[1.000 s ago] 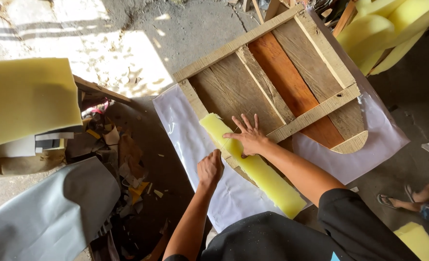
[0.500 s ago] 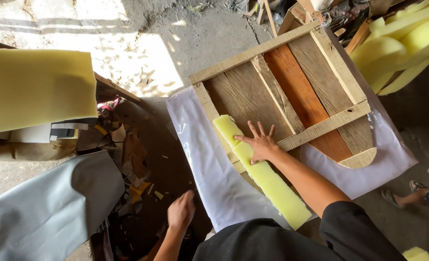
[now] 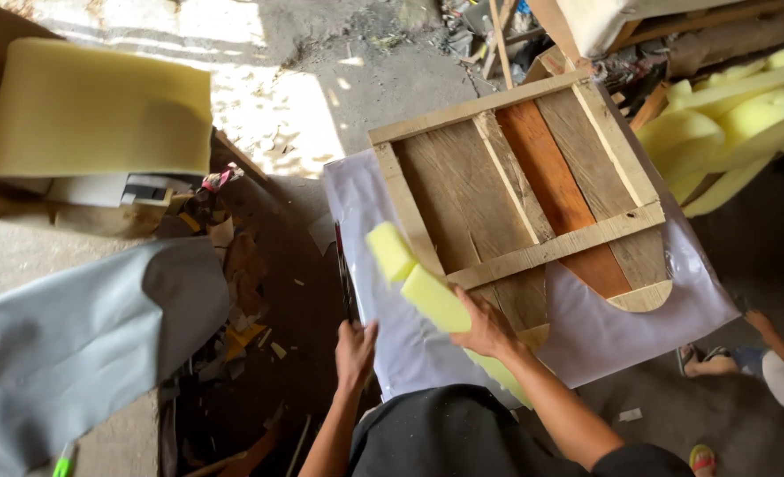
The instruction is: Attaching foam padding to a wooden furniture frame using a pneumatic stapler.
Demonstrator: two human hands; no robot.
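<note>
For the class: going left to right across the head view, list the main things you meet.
Grey sheet → left hand → yellow foam strip → right hand → wooden frame → yellow foam pile.

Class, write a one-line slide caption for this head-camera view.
Right hand presses a yellow foam strip along a wooden frame on white sheeting; left hand rests at the sheet's edge.

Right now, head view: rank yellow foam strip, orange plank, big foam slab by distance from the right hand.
From the right hand:
1. yellow foam strip, under the palm.
2. orange plank, up inside the wooden frame.
3. big foam slab, far upper left.
</note>
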